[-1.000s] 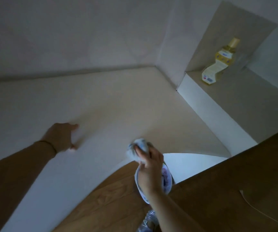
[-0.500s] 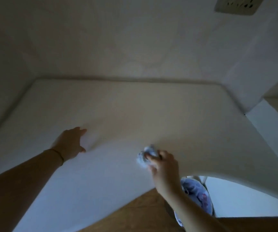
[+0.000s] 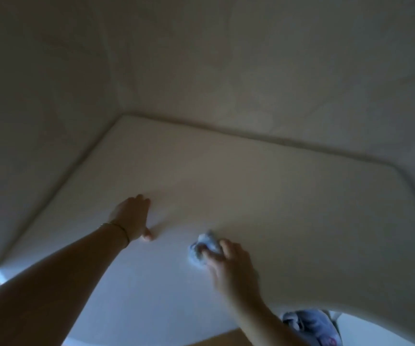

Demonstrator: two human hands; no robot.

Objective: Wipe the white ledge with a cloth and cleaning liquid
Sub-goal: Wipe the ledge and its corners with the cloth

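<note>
The ledge (image 3: 251,196) is showing plain white, shading cream toward the back. The cloth (image 3: 205,247) is looking pale blue-grey. The walls (image 3: 201,58) are reading dull beige, a bracelet (image 3: 119,227) is glinting gold, and the floor (image 3: 224,339) is showing brown.

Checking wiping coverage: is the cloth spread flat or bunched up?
Bunched: the cloth is a crumpled wad held by the right hand.

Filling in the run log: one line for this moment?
step: wipe | right hand: grips cloth on white ledge | left hand: flat on white ledge
</note>
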